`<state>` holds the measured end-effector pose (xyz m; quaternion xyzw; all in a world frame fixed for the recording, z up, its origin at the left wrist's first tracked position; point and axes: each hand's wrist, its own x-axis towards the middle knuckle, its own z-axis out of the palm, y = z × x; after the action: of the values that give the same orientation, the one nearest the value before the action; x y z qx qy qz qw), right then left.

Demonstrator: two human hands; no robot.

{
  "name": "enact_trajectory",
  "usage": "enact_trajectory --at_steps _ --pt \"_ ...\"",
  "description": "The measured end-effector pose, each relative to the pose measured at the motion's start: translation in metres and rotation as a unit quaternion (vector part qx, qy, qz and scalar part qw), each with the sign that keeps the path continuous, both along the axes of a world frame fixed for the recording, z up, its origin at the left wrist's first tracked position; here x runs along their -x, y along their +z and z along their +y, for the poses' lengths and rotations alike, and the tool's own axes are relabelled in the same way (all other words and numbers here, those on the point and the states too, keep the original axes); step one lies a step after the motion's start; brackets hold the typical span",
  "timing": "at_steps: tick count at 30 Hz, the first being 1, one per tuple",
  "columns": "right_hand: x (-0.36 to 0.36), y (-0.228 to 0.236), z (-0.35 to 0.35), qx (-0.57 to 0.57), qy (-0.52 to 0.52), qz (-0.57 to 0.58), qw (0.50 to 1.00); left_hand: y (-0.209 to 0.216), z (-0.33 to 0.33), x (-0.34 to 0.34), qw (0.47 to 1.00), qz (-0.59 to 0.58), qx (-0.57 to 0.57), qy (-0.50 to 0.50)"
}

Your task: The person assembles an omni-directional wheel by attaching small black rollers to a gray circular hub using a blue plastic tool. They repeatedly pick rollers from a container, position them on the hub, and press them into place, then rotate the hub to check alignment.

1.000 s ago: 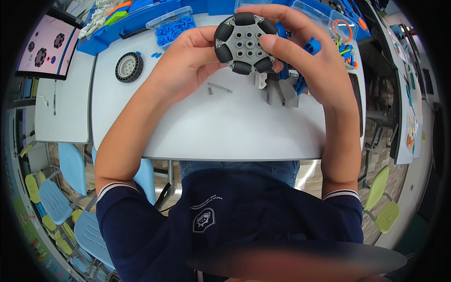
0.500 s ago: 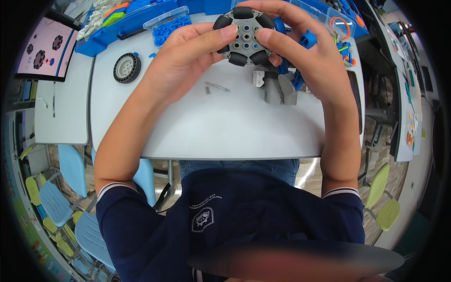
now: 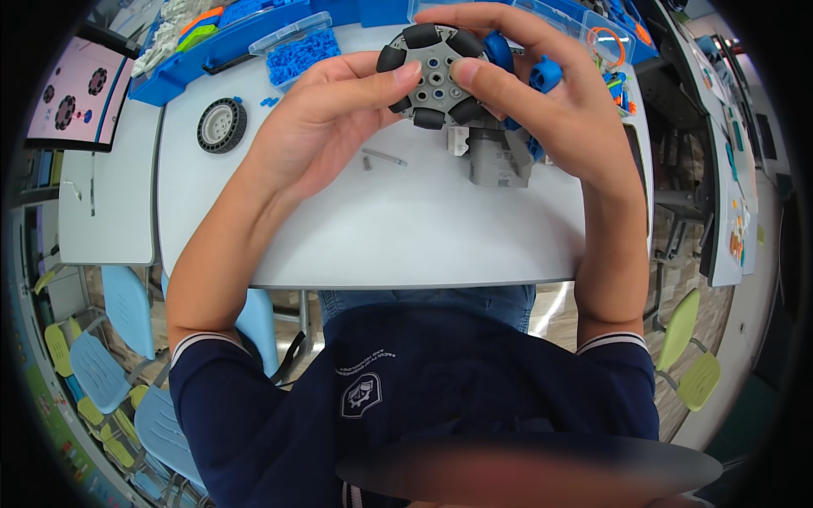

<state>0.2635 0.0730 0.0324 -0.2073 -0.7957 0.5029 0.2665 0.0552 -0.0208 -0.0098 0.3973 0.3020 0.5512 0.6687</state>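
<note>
Between both hands, above the far part of the table, is a grey omni wheel (image 3: pixel 437 93) with black rollers around its rim and holes in its hub. My left hand (image 3: pixel 339 110) grips its left side, thumb on the hub face. From the right, my right hand (image 3: pixel 542 93) holds it with the thumb on the hub and the fingers behind. A blue part (image 3: pixel 498 51) shows behind the wheel, near the right fingers. Below the wheel a grey block-shaped module (image 3: pixel 498 161) sits on the table, partly covered by the right hand.
A grey wheel with a black tyre (image 3: pixel 222 125) lies at the left. A grey shaft (image 3: pixel 385 157) and a small pin (image 3: pixel 367 163) lie mid-table. Behind are a clear box of blue pins (image 3: pixel 303 57) and blue trays (image 3: pixel 195 63). A screen (image 3: pixel 80 89) stands far left.
The omni wheel has turned slightly and sits a little lower in the view, still in both hands. The whole view has shifted slightly.
</note>
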Motion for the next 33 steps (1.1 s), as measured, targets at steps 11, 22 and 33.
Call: enact_trajectory --at_steps 11,22,33 --pt "0.007 -0.007 -0.005 -0.182 -0.031 0.053 0.981 -0.010 0.005 0.004 0.998 0.050 -0.039 0.019" --pt "0.004 0.011 -0.029 -0.238 -0.092 -0.016 0.967 -0.007 -0.006 -0.006 0.977 0.092 -0.165 0.102" --pt "0.012 -0.009 -0.015 -0.547 -0.082 0.211 0.806 0.017 -0.009 0.004 0.773 0.376 -0.468 0.203"
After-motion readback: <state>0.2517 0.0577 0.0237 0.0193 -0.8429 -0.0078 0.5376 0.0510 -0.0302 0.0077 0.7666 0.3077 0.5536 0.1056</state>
